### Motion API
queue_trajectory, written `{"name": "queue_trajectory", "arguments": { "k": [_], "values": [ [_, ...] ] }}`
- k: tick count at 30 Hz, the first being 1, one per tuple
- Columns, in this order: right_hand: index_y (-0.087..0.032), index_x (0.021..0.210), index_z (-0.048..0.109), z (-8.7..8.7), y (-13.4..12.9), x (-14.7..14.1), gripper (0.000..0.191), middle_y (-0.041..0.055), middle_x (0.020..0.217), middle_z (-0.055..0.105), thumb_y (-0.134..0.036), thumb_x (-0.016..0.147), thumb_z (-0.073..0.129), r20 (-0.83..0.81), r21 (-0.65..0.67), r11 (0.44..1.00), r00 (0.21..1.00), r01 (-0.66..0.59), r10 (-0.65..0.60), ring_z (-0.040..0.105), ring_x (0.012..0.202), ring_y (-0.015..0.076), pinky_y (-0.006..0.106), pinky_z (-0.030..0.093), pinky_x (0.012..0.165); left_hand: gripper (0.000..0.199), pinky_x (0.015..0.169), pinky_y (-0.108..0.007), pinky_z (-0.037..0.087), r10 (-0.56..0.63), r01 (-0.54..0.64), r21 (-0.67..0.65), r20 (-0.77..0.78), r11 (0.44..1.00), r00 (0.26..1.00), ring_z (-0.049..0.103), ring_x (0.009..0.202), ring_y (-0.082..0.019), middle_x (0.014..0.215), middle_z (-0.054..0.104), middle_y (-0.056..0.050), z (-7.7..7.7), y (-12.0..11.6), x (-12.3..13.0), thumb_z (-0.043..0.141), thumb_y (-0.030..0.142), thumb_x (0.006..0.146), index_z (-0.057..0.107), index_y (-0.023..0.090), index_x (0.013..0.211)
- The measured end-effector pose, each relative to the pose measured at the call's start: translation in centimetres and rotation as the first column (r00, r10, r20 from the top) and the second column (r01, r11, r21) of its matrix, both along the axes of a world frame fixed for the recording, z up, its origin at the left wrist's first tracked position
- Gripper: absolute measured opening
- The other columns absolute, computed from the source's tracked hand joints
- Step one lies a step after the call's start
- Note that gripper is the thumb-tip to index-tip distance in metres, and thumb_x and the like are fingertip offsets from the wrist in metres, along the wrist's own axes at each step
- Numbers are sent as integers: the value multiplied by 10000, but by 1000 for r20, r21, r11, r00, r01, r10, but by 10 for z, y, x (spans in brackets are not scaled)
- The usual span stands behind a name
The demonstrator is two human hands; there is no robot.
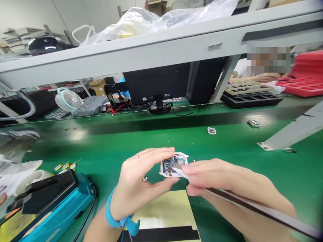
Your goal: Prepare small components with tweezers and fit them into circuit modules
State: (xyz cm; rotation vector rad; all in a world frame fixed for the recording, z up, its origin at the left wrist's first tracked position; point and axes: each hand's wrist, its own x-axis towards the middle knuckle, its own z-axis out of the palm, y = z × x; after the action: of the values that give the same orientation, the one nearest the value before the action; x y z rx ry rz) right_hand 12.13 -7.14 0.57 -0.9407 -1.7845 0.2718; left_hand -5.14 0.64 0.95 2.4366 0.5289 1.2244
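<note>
My left hand (pixel 141 178) wears a blue wrist strap (pixel 111 210) and closes its fingers and thumb around the edges of a small white watch case (pixel 163 173). The case lies open towards me, baring a circuit board (pixel 168 165) inside. My right hand (pixel 222 178) grips long, slim tweezers (pixel 252 206); their pale pointed tip is over the board, though I cannot tell whether it touches. Small loose parts (pixel 145 178) lie on the green bench mat beside my left hand. Below both hands is a yellowish sheet (pixel 174 208) with a black strip.
A teal-and-black device (pixel 63 208) stands at left, near small yellow-tipped parts (pixel 66 165). Another watch case (pixel 211 130) lies farther back. A monitor (pixel 156 80), a fan (pixel 69 99) and trays (pixel 249 99) line the rear. A slanted metal leg (pixel 295 126) stands at right. A co-worker sits beyond.
</note>
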Motion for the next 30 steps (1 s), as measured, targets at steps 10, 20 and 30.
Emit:
{"name": "queue_trajectory", "arguments": {
  "k": [10, 20, 30],
  "values": [
    [-210, 871, 630, 2, 3, 5, 205, 10, 897, 647, -81, 712, 625, -12, -42, 999, 1000, 13, -13, 628, 783, 126, 155, 524, 697, 277, 766, -227, 516, -8, 7, 56, 2, 998, 1000, 611, 880, -154, 949, 655, -55, -2, 3, 5, 673, 142, 654, 597, 161, 920],
    [-257, 984, 605, -1, -7, 7, 339, 6, 975, 639, -111, 684, 666, -80, -93, 993, 994, -75, 68, 603, 905, 185, 250, 522, 796, 37, 716, -232, 508, -45, 46, 44, -29, 998, 999, 600, 855, -157, 1028, 605, -76, -3, 2, 3, 622, 152, 708, 586, 160, 701],
    [-266, 988, 608, 5, -2, 12, 391, -3, 972, 640, -67, 659, 677, -148, -154, 979, 983, -135, 113, 592, 924, 208, 302, 526, 790, 145, 735, -266, 509, -106, 107, -76, 18, 991, 994, 591, 911, -192, 1068, 592, -74, -4, -1, 2, 662, 102, 660, 531, 162, 678]
  ]
}}
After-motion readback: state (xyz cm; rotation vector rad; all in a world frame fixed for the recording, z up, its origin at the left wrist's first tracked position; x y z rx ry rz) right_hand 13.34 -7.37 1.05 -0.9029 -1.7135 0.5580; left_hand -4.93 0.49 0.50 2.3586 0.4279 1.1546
